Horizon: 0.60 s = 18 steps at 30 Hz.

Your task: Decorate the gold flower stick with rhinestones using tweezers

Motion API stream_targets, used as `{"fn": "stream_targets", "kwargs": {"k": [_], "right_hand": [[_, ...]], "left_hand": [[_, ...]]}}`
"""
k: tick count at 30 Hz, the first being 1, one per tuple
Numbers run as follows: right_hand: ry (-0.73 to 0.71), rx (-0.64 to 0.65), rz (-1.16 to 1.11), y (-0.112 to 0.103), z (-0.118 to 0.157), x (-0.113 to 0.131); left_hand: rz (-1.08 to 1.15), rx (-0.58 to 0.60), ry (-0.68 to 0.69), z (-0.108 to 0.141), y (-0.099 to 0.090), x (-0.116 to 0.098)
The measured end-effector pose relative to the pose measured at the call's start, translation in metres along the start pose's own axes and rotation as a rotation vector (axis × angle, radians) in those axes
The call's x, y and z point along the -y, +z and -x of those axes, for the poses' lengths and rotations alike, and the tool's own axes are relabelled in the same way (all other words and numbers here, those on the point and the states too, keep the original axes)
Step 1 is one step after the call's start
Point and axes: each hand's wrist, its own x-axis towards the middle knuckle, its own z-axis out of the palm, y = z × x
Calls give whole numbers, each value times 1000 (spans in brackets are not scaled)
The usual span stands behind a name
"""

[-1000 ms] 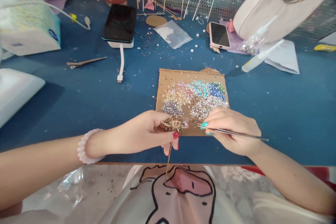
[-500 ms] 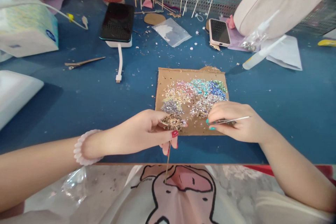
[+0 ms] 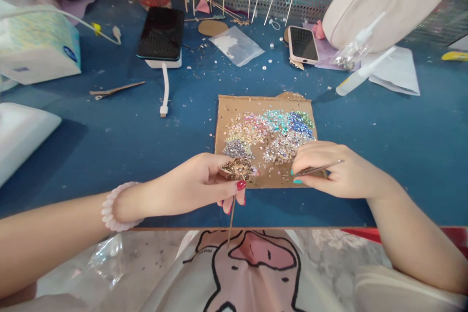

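Note:
A bronze-coloured flower ornament (image 3: 238, 169) on a thin stick (image 3: 231, 219) is pinched between the fingers of my left hand (image 3: 208, 180), just over the cardboard's front-left part. My right hand (image 3: 329, 170) grips metal tweezers (image 3: 319, 168) at the cardboard's front-right corner; their tips point left, near the board. Small sparkling rhinestones lie on the cardboard (image 3: 256, 102) in piles: turquoise (image 3: 277, 120), blue (image 3: 300, 125), silvery (image 3: 283, 146), grey (image 3: 237, 148) and yellowish-pink (image 3: 248, 131). A gap of bare cardboard separates my two hands.
Behind the cardboard lie a plastic bag (image 3: 237, 46), a white-edged phone (image 3: 303, 44) and a white glue pen (image 3: 363, 72). To the left are a black phone (image 3: 161, 34), a hair clip (image 3: 117, 88) and a tissue pack (image 3: 40, 44). Sticks lean against a metal mesh.
The tweezers have turned slightly in my right hand, and their arms look closer together. My left hand and the flower ornament have shifted slightly left in the view.

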Motion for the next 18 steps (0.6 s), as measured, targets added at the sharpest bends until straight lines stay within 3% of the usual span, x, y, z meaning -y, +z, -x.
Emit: {"fn": "stream_targets", "kwargs": {"k": [18], "right_hand": [[-33,24,24,-1,0,3]], "left_hand": [[-17,-10,-16,-1,2,-1]]}}
